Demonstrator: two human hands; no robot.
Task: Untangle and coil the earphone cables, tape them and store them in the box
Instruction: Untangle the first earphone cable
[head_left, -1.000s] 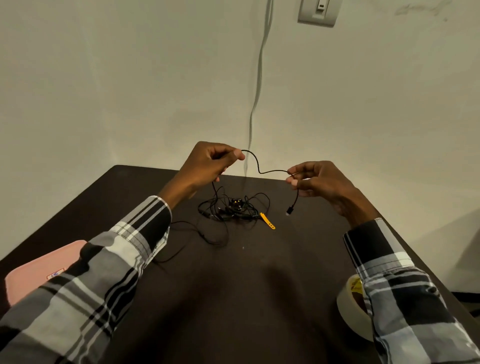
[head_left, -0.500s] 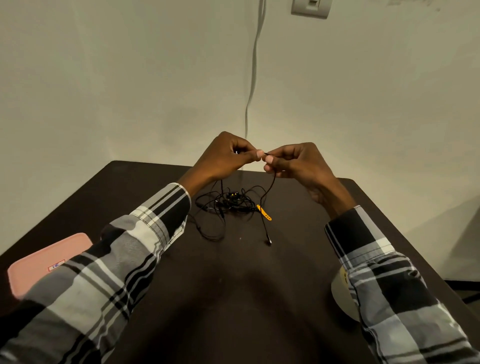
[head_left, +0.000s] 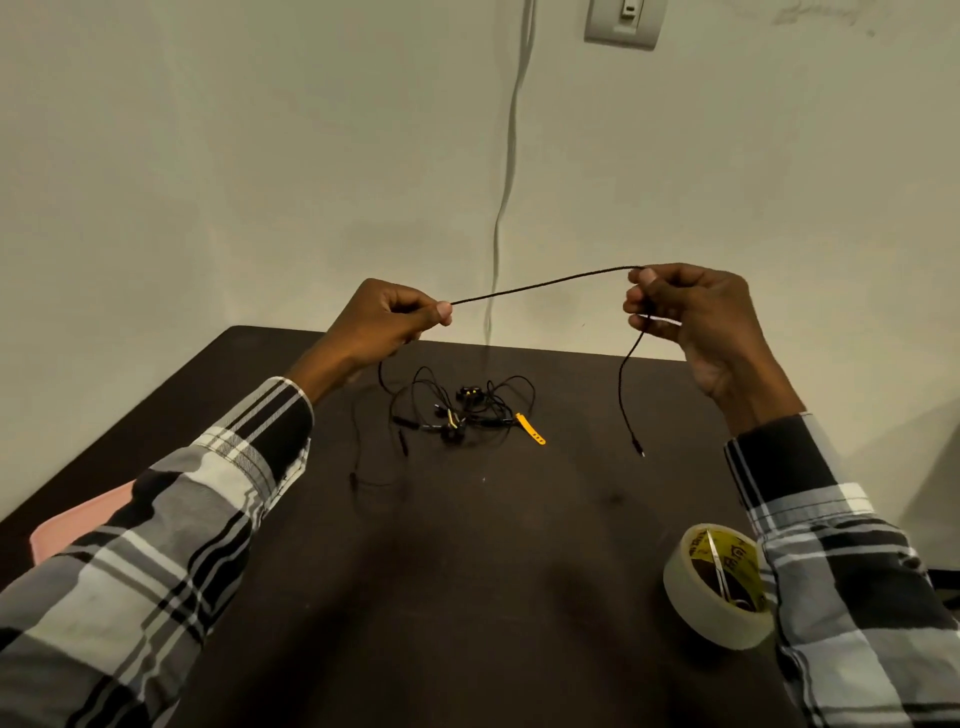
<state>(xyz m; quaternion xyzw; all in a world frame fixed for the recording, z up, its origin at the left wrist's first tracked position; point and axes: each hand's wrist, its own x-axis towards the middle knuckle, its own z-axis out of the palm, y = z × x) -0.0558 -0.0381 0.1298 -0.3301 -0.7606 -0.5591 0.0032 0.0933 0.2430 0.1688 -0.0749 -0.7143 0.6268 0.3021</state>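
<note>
Earphone cable (head_left: 540, 285) is stretched in the air between both hands, left hand (head_left: 384, 325) pinching one end, right hand (head_left: 685, 312) pinching the other with the plug end dangling. Rest of the tangle (head_left: 457, 413) sits mid worktop (head_left: 467, 571). Keep light tension and feed it through slowly so nothing snags. Tape roll (head_left: 719, 587) is near the right sleeve; pink thing (head_left: 78, 525) at left, probably the box. Plenty of worktop in front

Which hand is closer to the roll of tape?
Right. The right hand is raised beyond the tape roll, same side; the left hand is across the table.
</note>
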